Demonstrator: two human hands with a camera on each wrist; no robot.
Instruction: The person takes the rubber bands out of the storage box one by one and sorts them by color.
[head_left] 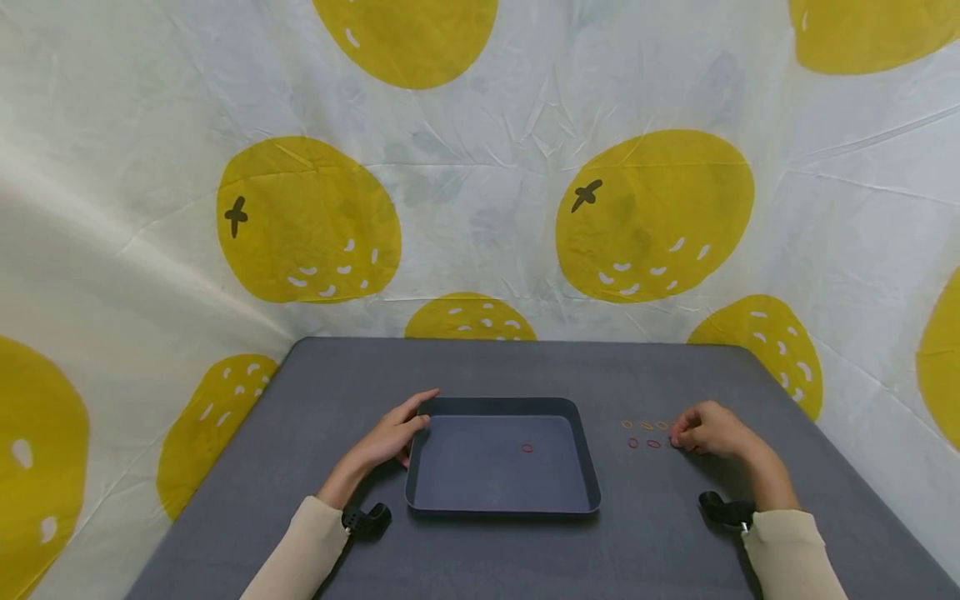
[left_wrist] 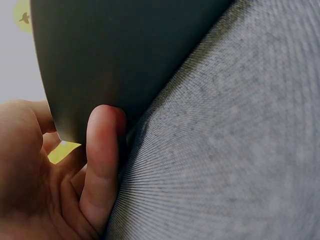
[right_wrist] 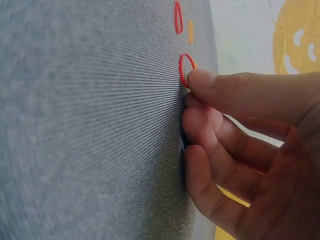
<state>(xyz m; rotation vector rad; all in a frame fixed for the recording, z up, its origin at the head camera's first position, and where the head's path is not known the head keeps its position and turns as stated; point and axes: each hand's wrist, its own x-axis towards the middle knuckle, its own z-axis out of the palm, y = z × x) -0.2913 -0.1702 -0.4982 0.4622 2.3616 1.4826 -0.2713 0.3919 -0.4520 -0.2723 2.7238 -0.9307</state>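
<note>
A dark grey rectangular tray lies on the table, and a single red rubber band rests on its floor. My left hand grips the tray's left wall, thumb over the rim; in the left wrist view a finger presses the wall's outside. Right of the tray, my right hand pinches a red rubber band at table level between thumb and index finger, partly covering it. Beside it lie two more red bands in a row, with several orange-yellow bands in a row behind.
A dark grey cloth-covered table carries everything. Behind it hangs a white curtain printed with large yellow fruit. Black wrist-worn devices sit at both beige sleeves.
</note>
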